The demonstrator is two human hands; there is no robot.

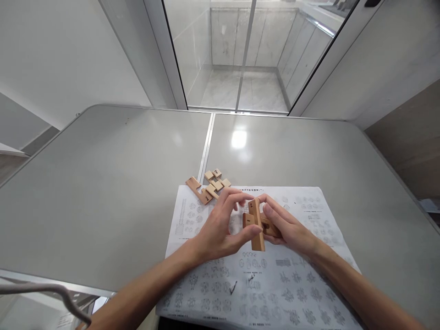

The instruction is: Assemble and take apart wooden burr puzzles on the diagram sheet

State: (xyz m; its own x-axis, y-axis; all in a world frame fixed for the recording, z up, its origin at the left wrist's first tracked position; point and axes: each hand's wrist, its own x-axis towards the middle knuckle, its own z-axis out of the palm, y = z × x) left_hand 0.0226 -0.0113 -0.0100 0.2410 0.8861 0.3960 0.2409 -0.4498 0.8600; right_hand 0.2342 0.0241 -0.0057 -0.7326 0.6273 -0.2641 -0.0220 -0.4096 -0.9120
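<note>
Several notched wooden puzzle pieces, fitted across each other, are held up above the printed sheet. An upright wooden piece marked 2 (257, 236) crosses a piece marked 1 (248, 221). My right hand (288, 228) is closed around the right end of this partly joined wooden puzzle. From the left, my left hand (223, 224) spans the upright piece, thumb on its face and index fingertip by its top end; the other fingers are loosely curled. Beyond my left hand lie loose wooden puzzle pieces (217, 185), including a longer notched piece (195, 185). Fingers partly hide the joints.
Underneath the hands, a large printed instruction sheet (309, 279) with line diagrams covers the table's near edge. The grey table (120, 192) has a metal seam (206, 145) across it. Behind it stands a glass door (237, 55). A grey cable (44, 288) hangs at lower left.
</note>
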